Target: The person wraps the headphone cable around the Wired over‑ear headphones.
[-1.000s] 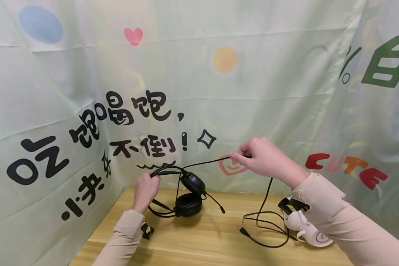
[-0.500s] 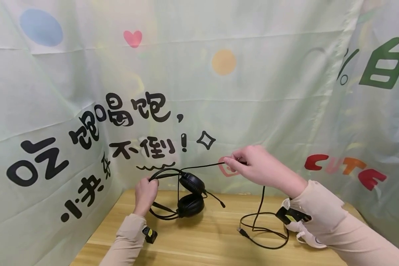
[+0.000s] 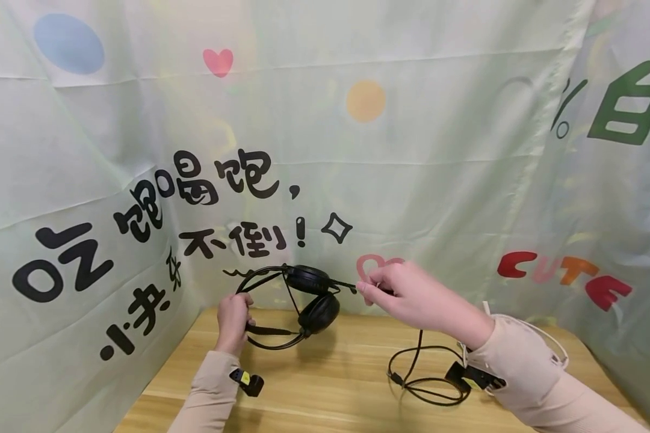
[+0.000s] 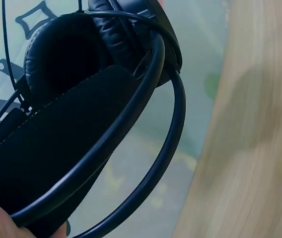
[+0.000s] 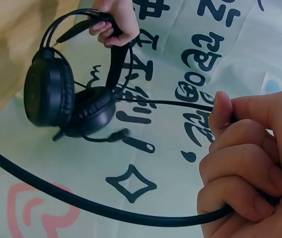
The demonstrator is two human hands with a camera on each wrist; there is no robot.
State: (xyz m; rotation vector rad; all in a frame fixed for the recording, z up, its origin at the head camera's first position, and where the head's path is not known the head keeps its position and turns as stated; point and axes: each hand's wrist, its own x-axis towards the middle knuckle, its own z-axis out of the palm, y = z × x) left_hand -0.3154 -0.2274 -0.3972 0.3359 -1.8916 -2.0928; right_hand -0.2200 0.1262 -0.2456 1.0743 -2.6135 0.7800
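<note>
My left hand (image 3: 233,322) grips the headband of a black over-ear headset (image 3: 318,314), raised over the wooden table with its ear cups pointing right. In the left wrist view, the padded band (image 4: 64,134) and two thin outer hoops run from my fingers to the cups. Off to the right, my right hand (image 3: 406,294) pinches the headset's black cable (image 5: 171,103) between thumb and index finger. The other fingers curl round a further stretch of it, which the right wrist view shows bowing away. A boom microphone (image 5: 118,134) sticks out from one cup.
The cable's lower end lies in loose loops (image 3: 439,402) on the table (image 3: 325,391), with its plug (image 3: 396,378) at the left side. A white cord (image 3: 547,334) shows behind the right sleeve. Printed curtains (image 3: 439,150) close off the back and sides.
The right hand has come down and left, closer to the headset. The headset has turned in the left hand. Behind the right arm, the white object is now mostly hidden.
</note>
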